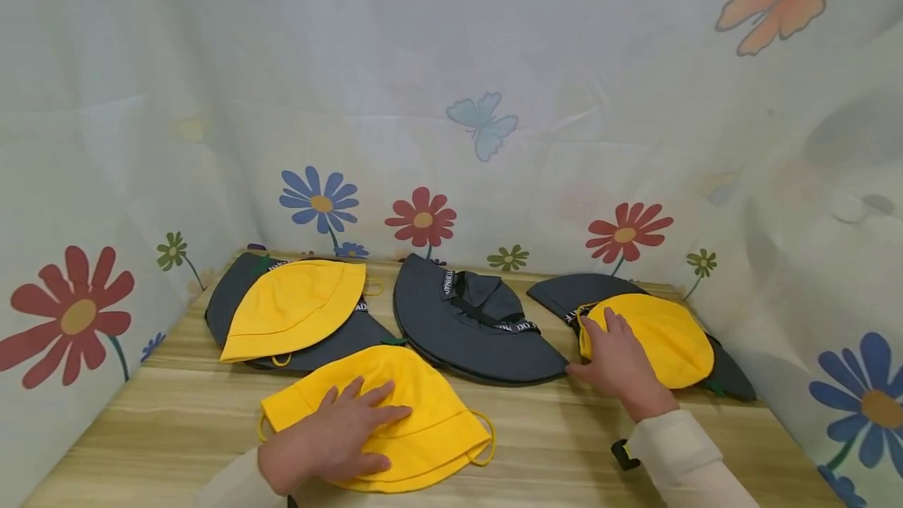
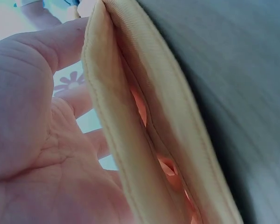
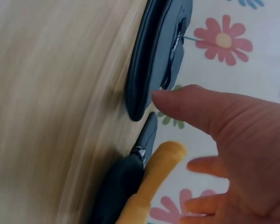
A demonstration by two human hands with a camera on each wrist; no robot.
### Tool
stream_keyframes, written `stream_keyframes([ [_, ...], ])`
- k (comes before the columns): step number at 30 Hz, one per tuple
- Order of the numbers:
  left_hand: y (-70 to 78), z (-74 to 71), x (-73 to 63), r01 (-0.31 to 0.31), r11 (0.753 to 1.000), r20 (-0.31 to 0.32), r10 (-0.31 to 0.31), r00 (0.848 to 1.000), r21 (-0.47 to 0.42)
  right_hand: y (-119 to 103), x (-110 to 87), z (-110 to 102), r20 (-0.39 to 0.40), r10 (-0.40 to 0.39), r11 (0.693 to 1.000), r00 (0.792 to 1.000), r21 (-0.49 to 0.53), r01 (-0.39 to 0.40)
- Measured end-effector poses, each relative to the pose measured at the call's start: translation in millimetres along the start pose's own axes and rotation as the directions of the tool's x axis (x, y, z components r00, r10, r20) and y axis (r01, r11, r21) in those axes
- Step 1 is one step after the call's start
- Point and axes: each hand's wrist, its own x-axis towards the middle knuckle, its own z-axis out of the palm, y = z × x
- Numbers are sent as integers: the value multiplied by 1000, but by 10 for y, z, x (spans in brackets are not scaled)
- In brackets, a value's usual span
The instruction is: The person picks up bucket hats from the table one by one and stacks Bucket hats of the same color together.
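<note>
A folded yellow bucket hat [image 1: 430, 422] with a cord loop lies at the front of the table. My left hand [image 1: 331, 436] rests on it with fingers spread. In the left wrist view the hat's brim [image 2: 114, 126] stands slightly parted beside the palm. At the right, a yellow bucket hat [image 1: 670, 339] lies over a dark grey hat [image 1: 582, 288]. My right hand [image 1: 619, 363] is at the yellow hat's left edge, fingers extended. The right wrist view shows its thumb [image 3: 177, 105] near the brim of the middle dark grey hats [image 3: 147, 60], with nothing gripped.
Dark grey bucket hats [image 1: 473, 335] lie stacked mid-table. At the back left, another yellow hat [image 1: 296, 308] covers dark grey hats [image 1: 229, 288]. A white curtain [image 1: 423, 38] printed with flowers and butterflies surrounds the wood-grain table [image 1: 155, 429].
</note>
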Motion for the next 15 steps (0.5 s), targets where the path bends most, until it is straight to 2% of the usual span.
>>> stream_keyframes([
  [8,1,3,12,14,1000,5,-14,1000,-6,122,48,33,99,84,996,992,-15,-83],
  [15,24,-9,7,18,1000,11,-18,1000,-6,208,93,8,162,90,996,983,-28,-87],
])
